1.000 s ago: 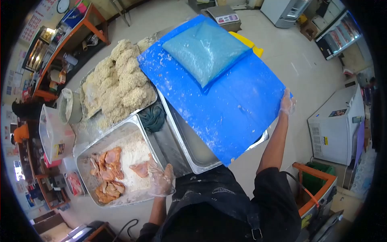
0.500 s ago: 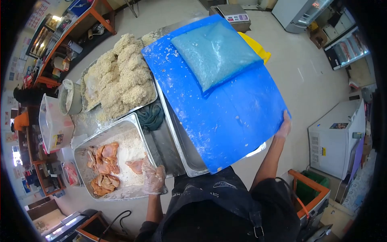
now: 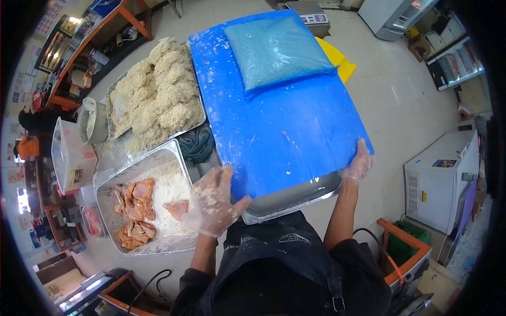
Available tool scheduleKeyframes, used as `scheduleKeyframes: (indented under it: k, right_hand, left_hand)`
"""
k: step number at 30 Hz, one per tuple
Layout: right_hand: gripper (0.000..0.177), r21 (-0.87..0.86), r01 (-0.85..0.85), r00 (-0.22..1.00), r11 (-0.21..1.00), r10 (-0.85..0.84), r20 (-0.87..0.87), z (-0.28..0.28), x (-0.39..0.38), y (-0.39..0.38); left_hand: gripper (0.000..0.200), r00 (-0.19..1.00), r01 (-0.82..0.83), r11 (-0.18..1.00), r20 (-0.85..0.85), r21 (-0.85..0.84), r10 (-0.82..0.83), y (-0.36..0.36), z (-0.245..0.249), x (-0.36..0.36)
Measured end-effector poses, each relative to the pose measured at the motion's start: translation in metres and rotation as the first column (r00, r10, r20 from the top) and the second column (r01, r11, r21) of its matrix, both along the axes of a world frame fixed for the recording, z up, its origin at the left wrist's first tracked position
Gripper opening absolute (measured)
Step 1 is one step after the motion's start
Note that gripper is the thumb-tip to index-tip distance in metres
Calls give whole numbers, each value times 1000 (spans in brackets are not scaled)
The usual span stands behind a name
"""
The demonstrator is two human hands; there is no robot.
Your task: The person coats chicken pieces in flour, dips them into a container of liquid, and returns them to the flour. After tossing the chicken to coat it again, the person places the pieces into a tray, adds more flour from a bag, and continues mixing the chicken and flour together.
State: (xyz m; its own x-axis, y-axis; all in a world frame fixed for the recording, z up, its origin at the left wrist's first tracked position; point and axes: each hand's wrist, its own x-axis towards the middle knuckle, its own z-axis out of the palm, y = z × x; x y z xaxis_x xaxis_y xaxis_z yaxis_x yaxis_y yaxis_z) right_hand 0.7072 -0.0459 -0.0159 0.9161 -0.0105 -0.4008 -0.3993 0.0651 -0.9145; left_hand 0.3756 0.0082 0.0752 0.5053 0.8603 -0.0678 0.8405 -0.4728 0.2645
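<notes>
A blue board (image 3: 284, 142), dusted with white flour and crumbs, lies over a deep metal pan (image 3: 295, 203). On its far part rests a clear bag with pale contents (image 3: 279, 50), tinted blue. My right hand (image 3: 359, 163), in a clear glove, grips the board's near right corner. My left hand (image 3: 213, 203), in a flour-coated glove, is at the near left corner with thumb and fingers spread; whether it touches is hard to tell. Beside it, a metal tray (image 3: 176, 145) holds flour and marinated raw meat pieces (image 3: 138, 200).
A tray heaped with crumb-coated pieces (image 3: 163, 95) stands at the far left, with a dark green cloth (image 3: 196, 145) near it. A grey bucket (image 3: 92, 122) and a clear plastic bin (image 3: 73, 158) are further left. Something yellow (image 3: 337, 59) shows beyond the board; a scale (image 3: 312, 19) is behind.
The board has turned and shifted away from me, exposing more of the pan's near end. My left hand has left the flour tray and come to the board's corner. The right hand stays on the board.
</notes>
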Motion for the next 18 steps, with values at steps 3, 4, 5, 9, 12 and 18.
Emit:
scheduleKeyframes:
  k: [3,4,5,9,12,18]
  right_hand:
    - [36,-47,-418,904,907,421,70,-22,28,-18]
    - [36,-132,-556,827,820,562,7,-12,36,-22]
    - [35,-207,-678,730,706,679,-74,-2,40,-27]
    - [41,-380,-800,519,465,853,-47,11,52,-6]
    - [46,-458,-769,492,446,870,19,-14,58,26]
    - [52,-436,-755,493,491,862,117,4,39,65]
  left_hand:
    - [68,991,130,986,26,108,-134,2,-21,9]
    - [68,988,146,981,27,129,-151,5,-25,11]
    - [68,985,164,976,26,146,-169,8,-28,10]
    - [68,981,193,974,-26,119,-191,20,-33,5]
    - [64,977,214,971,-22,108,-212,35,-35,2]
    - [56,976,213,936,-22,281,-215,63,-45,-3]
